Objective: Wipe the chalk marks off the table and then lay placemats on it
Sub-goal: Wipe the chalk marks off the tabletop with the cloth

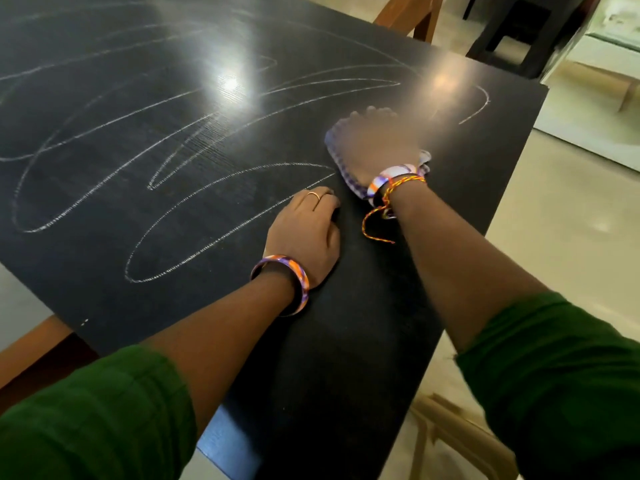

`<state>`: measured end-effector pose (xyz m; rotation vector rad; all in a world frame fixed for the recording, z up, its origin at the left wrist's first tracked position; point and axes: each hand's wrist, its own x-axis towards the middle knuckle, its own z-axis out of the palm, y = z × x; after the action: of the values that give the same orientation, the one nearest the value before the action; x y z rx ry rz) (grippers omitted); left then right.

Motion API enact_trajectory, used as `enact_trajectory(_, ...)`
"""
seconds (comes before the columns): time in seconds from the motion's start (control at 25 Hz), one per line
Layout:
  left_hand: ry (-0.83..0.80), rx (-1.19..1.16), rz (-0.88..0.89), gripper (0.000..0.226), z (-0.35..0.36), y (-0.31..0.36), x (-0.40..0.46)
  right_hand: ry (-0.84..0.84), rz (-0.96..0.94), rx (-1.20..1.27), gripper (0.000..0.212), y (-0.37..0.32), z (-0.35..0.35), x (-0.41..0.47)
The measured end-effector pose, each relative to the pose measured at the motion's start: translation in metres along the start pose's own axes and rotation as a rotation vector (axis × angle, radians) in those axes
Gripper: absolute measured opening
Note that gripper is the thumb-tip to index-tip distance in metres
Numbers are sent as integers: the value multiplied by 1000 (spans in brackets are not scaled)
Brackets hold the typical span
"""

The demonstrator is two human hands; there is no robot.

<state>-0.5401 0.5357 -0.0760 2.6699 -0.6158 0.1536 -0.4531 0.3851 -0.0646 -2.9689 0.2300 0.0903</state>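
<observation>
A dark table (pixel 346 341) fills most of the head view. White looping chalk marks (pixel 145 168) cover its left and middle, and one curved stroke (pixel 479 105) lies near the right edge. My right hand (pixel 377 147) presses flat on a purple-and-white checked cloth (pixel 343 178) on the tabletop and is blurred. My left hand (pixel 306 233) rests palm down on the table just left of the cloth, fingers curled, holding nothing. The strip of table between my arms shows no chalk.
The table's right edge (pixel 519 161) drops to a pale tiled floor (pixel 571 237). A wooden chair (pixel 412 15) and a dark stool (pixel 512 32) stand beyond the far corner. A wooden frame (pixel 450 434) sits low at the near right.
</observation>
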Motion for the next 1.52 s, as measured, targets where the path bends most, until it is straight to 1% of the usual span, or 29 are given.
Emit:
enact_trajectory(0.08,13,-2,-3,46,0,0,-1,31,177,28,54,24,-34,-20)
enact_trajectory(0.12,11,-1,-7,45,0,0,-1,28,227,69,52,30,-54,-36)
enact_trajectory(0.16,7,2,-10,46,-1,0,-1,3,233,146,49,28,-73,-53)
enact_trajectory(0.2,2,5,-14,47,-1,0,0,-31,212,153,47,19,-94,-68)
enact_trajectory(0.24,-4,5,-17,48,-1,1,1,-76,215,105,46,10,-108,-76)
enact_trajectory(0.28,-10,5,-16,49,-1,1,1,-95,267,140,46,7,-104,-72)
enact_trajectory(0.32,-14,8,-13,49,-1,1,1,-47,314,152,48,13,-84,-54)
enact_trajectory(0.36,-14,12,-11,49,-2,1,1,-2,283,81,51,18,-60,-36)
enact_trajectory(0.4,-17,11,-9,49,-2,0,1,3,206,37,54,12,-39,-26)
enact_trajectory(0.48,-31,8,1,51,-2,-1,1,-31,6,-24,56,-1,-5,-8)
enact_trajectory(0.52,-31,10,5,51,-2,-1,1,-39,-43,-28,56,-2,2,-1)
enact_trajectory(0.56,-18,11,9,49,-2,0,1,-31,-53,-23,55,4,2,4)
enact_trajectory(0.6,-3,9,8,45,-2,-1,0,2,-12,-11,55,15,-2,6)
enact_trajectory(0.68,-2,2,-3,39,-1,0,0,74,195,-2,56,66,-10,8)
enact_trajectory(0.76,-10,2,-18,36,-1,0,1,48,415,28,59,113,-21,4)
enact_trajectory(0.8,-11,5,-24,36,-2,0,1,36,462,43,60,120,-24,-1)
enact_trajectory(0.84,-14,7,-24,37,-2,0,1,43,458,40,59,116,-23,-5)
enact_trajectory(0.88,-14,8,-16,39,-3,1,2,61,411,34,59,102,-20,-10)
enact_trajectory(1.0,-29,-5,1,44,-3,2,1,95,149,-1,56,37,-1,-34)
enact_trajectory(1.08,-50,-14,-12,42,-5,0,-1,105,18,-12,55,3,14,-60)
enact_trajectory(1.16,-63,-30,-39,34,-5,-1,-5,97,40,-11,54,8,13,-68)
enact_trajectory(1.24,-37,-42,-41,30,-6,0,-6,115,196,3,54,41,4,-55)
enact_trajectory(1.32,-33,-41,-32,27,-6,2,-3,71,373,34,55,73,-5,-41)
enact_trajectory(1.36,-38,-41,-28,26,-6,3,-1,57,421,44,56,80,-6,-38)
enact_trajectory(1.44,-47,-43,-18,27,-6,3,-1,61,399,32,56,66,-3,-42)
enact_trajectory(1.52,-60,-56,-2,29,-7,0,0,75,290,24,56,32,4,-61)
